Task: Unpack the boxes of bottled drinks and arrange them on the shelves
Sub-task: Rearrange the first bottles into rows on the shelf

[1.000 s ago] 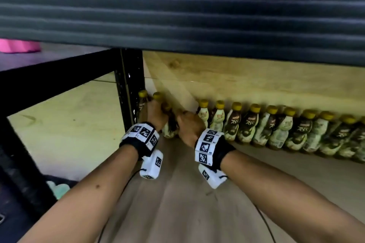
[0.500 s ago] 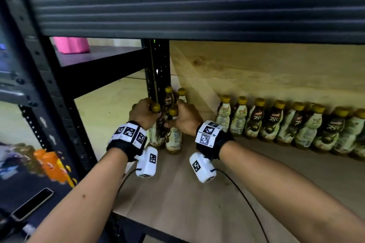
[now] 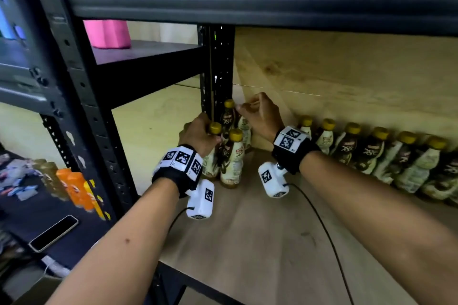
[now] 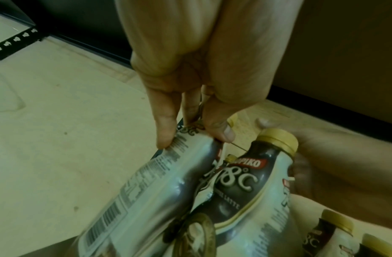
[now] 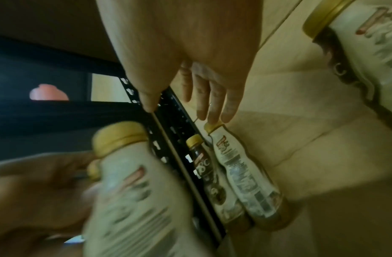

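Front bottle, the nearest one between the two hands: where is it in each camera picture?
Head: the front bottle stands at centre, between the wrists.
Left wrist: lower centre-right, dark label showing.
Right wrist: lower left, blurred.
Shared landmark: the left hand, gripping the neighbouring bottle.

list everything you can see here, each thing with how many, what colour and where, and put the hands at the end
Corner bottles: four, gold caps, brown-and-cream labels, left back corner of the shelf.
Row of bottles: at least seven, same kind, along the back wall.
Shelf board: one, light wood.
Rack post: one, black, behind the corner bottles.
Pink container: one, neighbouring shelf.
Phone: one, dark, lower left.
Orange bottles: several, lower left, blurred.
Left hand: grips a corner bottle's neck.
Right hand: fingertips on a rear bottle's cap.
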